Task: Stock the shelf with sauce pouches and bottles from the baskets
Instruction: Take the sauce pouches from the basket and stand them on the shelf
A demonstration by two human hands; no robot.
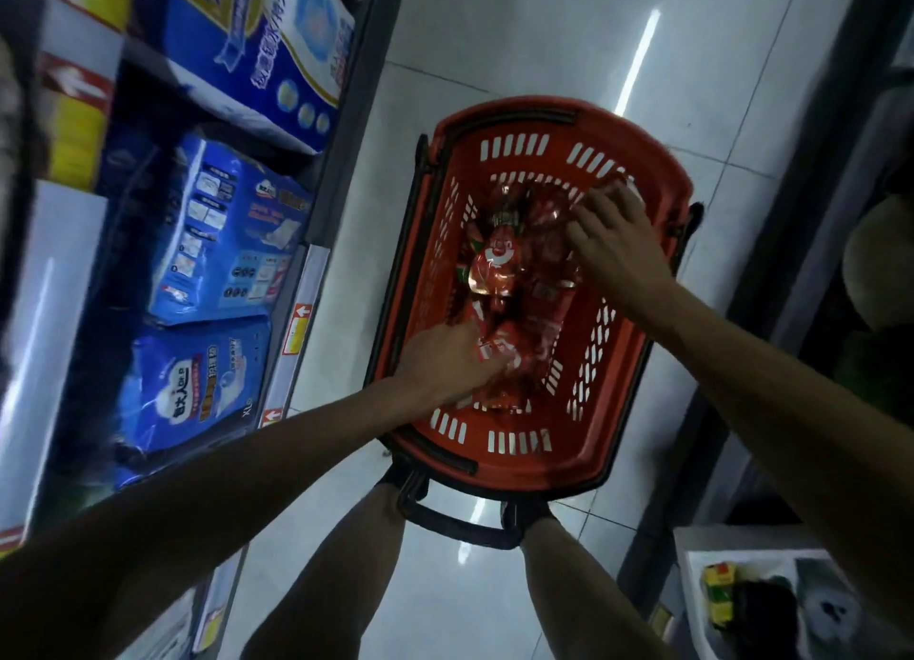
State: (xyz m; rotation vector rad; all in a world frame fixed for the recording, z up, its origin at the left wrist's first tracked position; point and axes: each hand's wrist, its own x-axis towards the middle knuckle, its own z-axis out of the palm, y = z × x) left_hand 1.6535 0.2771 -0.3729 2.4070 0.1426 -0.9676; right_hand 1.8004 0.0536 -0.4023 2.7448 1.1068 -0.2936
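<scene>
- Picking step, I judge: pouches lie inside the basket.
- Left hand grips pouches at the basket's near end.
- Right hand touches pouches at its far side; I cannot tell its grip.
- Next, probably: lift them clear of the basket.

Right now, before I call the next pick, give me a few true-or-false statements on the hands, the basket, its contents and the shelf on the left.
The left hand and right hand reach into the red basket: true.
The basket stands on a shelf: false, it is on the tiled floor.
The basket holds red pouches: true.
The left shelf holds bottles: false, it holds blue packs.
</scene>
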